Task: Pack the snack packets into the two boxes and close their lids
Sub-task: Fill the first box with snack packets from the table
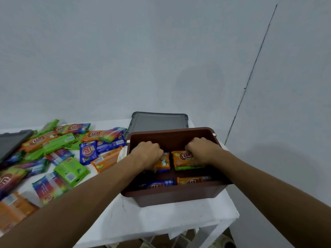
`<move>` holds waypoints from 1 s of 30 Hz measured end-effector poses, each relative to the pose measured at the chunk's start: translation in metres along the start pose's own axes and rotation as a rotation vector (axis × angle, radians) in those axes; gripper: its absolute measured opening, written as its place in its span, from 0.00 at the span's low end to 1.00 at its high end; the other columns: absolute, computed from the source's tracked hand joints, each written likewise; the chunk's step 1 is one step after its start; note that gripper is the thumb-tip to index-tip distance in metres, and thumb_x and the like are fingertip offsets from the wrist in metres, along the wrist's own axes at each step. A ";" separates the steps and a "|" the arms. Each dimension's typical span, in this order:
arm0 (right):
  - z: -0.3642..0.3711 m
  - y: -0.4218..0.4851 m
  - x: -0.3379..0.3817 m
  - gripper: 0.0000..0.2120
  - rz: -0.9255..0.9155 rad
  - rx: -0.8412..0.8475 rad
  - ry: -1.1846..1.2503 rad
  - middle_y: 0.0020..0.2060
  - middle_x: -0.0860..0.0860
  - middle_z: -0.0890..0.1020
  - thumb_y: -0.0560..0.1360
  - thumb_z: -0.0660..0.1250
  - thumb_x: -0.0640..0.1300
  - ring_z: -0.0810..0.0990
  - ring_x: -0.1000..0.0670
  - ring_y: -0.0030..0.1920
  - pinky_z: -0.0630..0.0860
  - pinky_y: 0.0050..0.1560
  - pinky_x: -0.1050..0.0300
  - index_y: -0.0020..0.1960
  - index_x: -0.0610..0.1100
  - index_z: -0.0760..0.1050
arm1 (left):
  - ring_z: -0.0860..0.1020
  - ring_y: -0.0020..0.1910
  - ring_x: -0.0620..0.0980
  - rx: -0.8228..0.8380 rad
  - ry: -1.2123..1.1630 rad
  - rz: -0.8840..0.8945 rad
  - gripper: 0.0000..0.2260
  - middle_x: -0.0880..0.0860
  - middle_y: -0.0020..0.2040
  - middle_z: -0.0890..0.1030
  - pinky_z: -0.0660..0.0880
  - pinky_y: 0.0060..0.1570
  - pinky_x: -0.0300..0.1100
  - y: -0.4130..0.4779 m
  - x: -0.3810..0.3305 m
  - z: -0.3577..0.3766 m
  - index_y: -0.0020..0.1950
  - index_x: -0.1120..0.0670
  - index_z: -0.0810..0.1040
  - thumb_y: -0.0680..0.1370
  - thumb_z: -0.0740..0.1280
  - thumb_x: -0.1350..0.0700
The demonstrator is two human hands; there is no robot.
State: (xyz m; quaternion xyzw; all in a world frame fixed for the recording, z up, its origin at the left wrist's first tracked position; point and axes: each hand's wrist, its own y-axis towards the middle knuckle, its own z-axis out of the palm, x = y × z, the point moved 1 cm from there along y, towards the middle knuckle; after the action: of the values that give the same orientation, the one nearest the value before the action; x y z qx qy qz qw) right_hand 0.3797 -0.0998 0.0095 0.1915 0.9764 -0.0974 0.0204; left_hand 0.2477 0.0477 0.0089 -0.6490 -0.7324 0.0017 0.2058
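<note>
Both hands down inside the brown box (172, 195), each on an orange packet.

Left hand (147, 152) curled around an orange packet (163, 162); right hand (201, 149) closed on another orange packet (184, 159) stacked on a green one. A blue packet (157, 185) and one more orange one lie along the near wall. Loose packets (53, 154) heaped on the white table (152, 217) to the left; grey lid (158, 122) behind the box, touching or not unclear.
</note>
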 end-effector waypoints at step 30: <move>-0.095 0.069 0.143 0.04 -0.075 -0.320 0.229 0.37 0.57 0.77 0.75 0.67 0.49 0.76 0.53 0.41 0.70 0.39 0.58 0.47 0.50 0.78 | 0.77 0.54 0.52 -0.411 -0.316 -0.122 0.09 0.49 0.56 0.76 0.72 0.38 0.43 -0.141 0.187 0.101 0.55 0.51 0.79 0.77 0.65 0.50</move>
State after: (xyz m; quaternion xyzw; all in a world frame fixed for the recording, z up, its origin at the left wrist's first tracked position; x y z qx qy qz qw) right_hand 0.2728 0.0348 0.0792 0.1593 0.9818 0.0808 -0.0642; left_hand 0.0691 0.2304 0.0111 -0.6233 -0.7783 -0.0582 -0.0477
